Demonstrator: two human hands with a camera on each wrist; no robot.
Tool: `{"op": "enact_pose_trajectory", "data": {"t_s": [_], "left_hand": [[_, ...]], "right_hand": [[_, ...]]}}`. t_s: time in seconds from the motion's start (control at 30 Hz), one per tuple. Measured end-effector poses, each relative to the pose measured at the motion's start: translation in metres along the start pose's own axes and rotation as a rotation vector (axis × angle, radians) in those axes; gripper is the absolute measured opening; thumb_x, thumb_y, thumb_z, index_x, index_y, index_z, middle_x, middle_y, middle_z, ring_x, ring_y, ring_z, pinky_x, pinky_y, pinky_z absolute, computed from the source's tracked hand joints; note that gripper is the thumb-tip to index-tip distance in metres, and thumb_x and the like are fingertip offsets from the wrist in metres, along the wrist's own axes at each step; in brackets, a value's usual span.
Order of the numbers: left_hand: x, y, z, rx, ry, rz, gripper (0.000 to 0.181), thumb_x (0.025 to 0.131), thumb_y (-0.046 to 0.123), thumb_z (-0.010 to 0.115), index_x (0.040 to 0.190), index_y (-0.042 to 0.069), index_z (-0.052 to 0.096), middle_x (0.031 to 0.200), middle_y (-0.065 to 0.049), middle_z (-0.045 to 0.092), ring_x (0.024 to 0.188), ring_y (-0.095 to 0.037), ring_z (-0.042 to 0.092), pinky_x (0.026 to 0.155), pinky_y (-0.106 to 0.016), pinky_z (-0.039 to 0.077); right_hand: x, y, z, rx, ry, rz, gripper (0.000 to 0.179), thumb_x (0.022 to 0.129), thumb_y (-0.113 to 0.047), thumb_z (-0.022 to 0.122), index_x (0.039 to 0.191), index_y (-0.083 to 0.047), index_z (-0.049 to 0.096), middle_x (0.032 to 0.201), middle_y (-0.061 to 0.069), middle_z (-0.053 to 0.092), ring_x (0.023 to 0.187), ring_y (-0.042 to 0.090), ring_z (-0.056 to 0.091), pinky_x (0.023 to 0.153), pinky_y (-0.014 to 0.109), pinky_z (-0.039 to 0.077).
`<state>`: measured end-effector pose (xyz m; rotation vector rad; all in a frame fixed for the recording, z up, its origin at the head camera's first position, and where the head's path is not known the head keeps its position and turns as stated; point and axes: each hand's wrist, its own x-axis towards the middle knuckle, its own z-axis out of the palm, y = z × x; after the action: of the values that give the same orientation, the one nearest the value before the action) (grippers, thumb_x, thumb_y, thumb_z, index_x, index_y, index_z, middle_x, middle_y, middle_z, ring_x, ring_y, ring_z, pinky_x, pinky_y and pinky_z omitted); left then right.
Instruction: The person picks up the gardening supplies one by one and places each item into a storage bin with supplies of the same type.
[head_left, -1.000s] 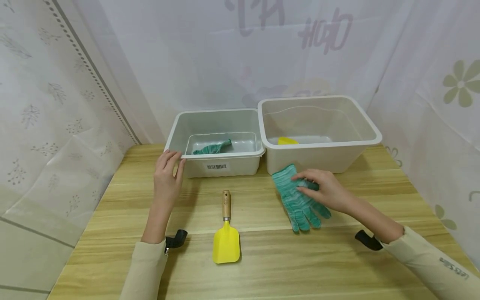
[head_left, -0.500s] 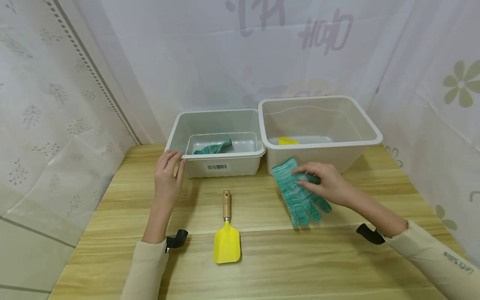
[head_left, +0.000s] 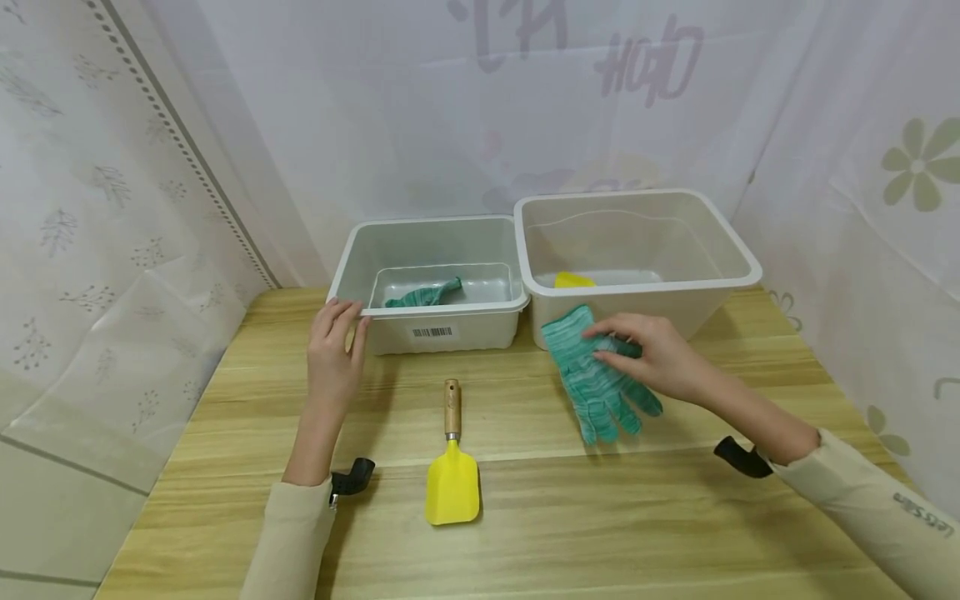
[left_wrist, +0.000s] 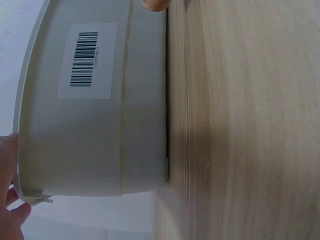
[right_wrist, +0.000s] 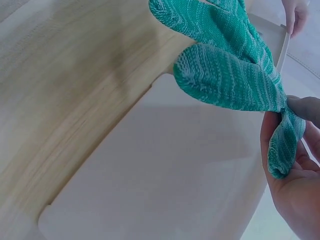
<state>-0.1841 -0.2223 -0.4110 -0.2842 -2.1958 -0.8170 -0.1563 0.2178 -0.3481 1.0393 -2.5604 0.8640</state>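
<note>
- Nearest me, I read the beige left sleeve (head_left: 288,533) at 8 o'clock and the right sleeve (head_left: 870,508) between 3 and 4, with the yellow shovel (head_left: 452,487) as clock centre.
- The shovel lies on the wood-grained desk (head_left: 540,542), its wooden handle (head_left: 452,408) pointing to 12.
- At 2 o'clock I have the green glove (head_left: 588,379) held up in front of the right bin's front wall, cuff toward 11, its finger ends toward 6.
- The right hand (head_left: 663,358) pinches it: thumb and fingers are close together on bunched fabric.
- At 10, the left hand (head_left: 333,358) grips the left bin (head_left: 480,331) at its near left corner, fingers curled over the rim.
- That bin stands at 12, a barcode label (head_left: 432,332) on its front, a green striped cloth piece (head_left: 423,297) inside.
- Just beside it, between 1 and 2, stands the right bin (head_left: 637,315), holding a partly hidden yellow item (head_left: 574,281).
- Farthest, I see a pale back cloth (head_left: 420,125) with faint lettering.
</note>
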Motion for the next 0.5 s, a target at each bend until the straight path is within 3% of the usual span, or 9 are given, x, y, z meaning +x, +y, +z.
{"op": "enact_pose_trajectory", "data": {"t_s": [0.5], "left_hand": [[-0.0004,-0.0021,0.0001,-0.008,0.003,0.005,0.024,0.102,0.001,0.067,0.121,-0.014,0.07,0.121,-0.032,0.068,0.135,-0.054,0.056,0.115,-0.063,0.049]], "right_hand": [[0.0082,-0.0053,-0.0066,-0.013,0.005,-0.005,0.027,0.088,0.003,0.082,0.113,-0.007,0.078,0.108,0.007,0.082,0.089,0.019,0.075,0.075,0.035,0.064]]}}
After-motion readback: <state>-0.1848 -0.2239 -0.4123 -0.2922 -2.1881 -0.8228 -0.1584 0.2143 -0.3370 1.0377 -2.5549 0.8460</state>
